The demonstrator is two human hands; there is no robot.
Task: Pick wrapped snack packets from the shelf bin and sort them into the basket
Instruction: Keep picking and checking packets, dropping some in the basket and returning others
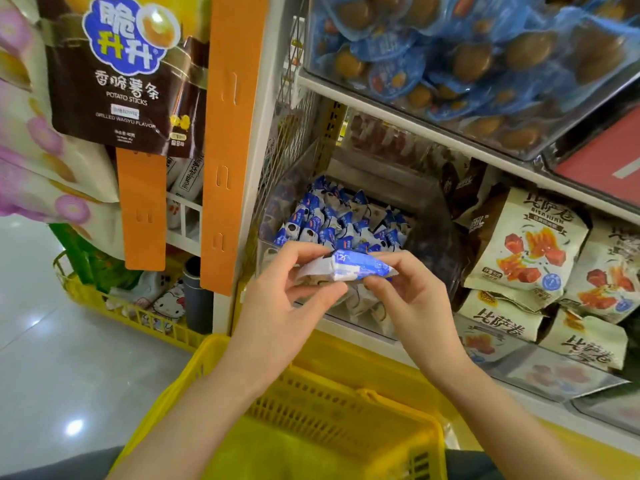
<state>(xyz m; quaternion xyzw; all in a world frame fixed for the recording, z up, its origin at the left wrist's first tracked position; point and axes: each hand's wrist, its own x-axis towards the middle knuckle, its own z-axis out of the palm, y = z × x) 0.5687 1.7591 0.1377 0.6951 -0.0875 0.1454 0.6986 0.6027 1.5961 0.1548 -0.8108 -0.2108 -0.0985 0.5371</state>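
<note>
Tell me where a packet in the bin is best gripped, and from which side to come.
Pinch the crimped top end of a front packet, coming from above and in front. The packets stand packed on end, so only tops are free, and the bin has clear walls closing its sides. Left hand and right hand both pinch the held packet.

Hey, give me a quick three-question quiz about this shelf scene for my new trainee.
1. True or false: the left hand and right hand both pinch the blue-and-white packet.
2. The yellow basket is: A) below the hands, B) above them, C) out of sight.
3. What fills the clear bin behind the held packet?
Key: 1 true; 2 A; 3 more blue-and-white packets.
</note>
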